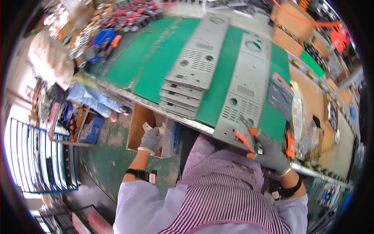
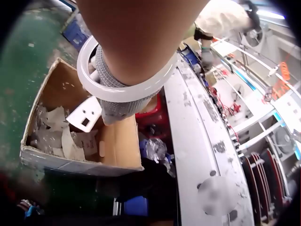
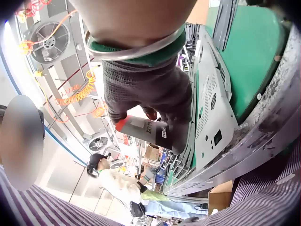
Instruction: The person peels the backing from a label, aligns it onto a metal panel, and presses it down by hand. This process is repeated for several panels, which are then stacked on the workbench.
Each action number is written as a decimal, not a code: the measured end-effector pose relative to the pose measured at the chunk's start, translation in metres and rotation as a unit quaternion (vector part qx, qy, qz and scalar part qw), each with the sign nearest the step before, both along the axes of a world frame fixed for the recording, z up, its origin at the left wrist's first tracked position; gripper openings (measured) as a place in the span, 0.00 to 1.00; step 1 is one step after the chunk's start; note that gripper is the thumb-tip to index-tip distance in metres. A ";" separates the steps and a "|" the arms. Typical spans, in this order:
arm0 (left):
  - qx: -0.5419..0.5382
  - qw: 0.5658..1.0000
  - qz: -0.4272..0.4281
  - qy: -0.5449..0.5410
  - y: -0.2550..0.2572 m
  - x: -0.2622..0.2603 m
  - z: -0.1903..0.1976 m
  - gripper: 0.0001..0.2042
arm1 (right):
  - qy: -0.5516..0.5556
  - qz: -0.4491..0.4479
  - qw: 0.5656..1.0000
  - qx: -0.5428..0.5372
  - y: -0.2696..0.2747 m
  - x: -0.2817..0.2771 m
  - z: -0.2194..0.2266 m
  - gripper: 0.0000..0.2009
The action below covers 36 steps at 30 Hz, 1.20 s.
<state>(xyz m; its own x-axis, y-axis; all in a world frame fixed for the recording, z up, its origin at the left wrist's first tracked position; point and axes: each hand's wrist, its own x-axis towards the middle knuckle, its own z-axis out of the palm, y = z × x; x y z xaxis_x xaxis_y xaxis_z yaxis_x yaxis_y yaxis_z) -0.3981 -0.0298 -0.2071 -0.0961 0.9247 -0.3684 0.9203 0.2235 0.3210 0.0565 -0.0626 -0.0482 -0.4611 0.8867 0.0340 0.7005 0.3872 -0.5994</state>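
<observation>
My grey-gloved left hand (image 1: 151, 139) is lowered over an open cardboard box (image 1: 134, 130) beside the table. At its fingertips it pinches a thin white piece (image 2: 84, 114) with small round holes and a square cut-out. My right hand (image 1: 270, 154), also gloved, grips a red-and-grey hand tool (image 1: 244, 138) whose exact kind is partly hidden by the fingers. This tool sits above the near end of a long grey perforated panel (image 1: 243, 87) lying on the green table top (image 1: 152, 58). In the right wrist view, the tool (image 3: 143, 129) shows lettering on its side.
Left of the single panel lies a stack of similar panels (image 1: 194, 58). A dark grey plate (image 1: 279, 97) and an orange-handled tool (image 1: 290, 143) lie at the right. Crumpled scraps (image 2: 70, 141) fill part of the box. Another person (image 1: 50, 58) stands at the far left.
</observation>
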 end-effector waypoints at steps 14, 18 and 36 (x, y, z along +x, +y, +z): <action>-0.245 0.773 -0.078 -0.580 -0.006 0.177 0.118 0.07 | 0.005 -0.002 0.995 0.095 -0.034 -0.015 -0.021 0.41; -0.200 0.786 -0.097 -0.577 0.007 0.169 0.114 0.06 | 0.271 -0.241 0.909 -0.204 -0.030 0.008 -0.045 0.28; -0.078 0.925 -0.139 -0.344 0.049 0.194 0.086 0.09 | 0.097 -0.340 0.916 -0.188 -0.004 -0.007 -0.082 0.16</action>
<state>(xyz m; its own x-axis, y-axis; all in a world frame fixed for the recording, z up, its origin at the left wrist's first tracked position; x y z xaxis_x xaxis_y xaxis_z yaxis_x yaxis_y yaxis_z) -0.2042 0.0190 -0.1207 0.4448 0.8084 -0.3857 0.5400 0.1016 0.8355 0.0497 -0.0665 -0.1304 0.1854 0.9326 -0.3098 0.5689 -0.3589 -0.7400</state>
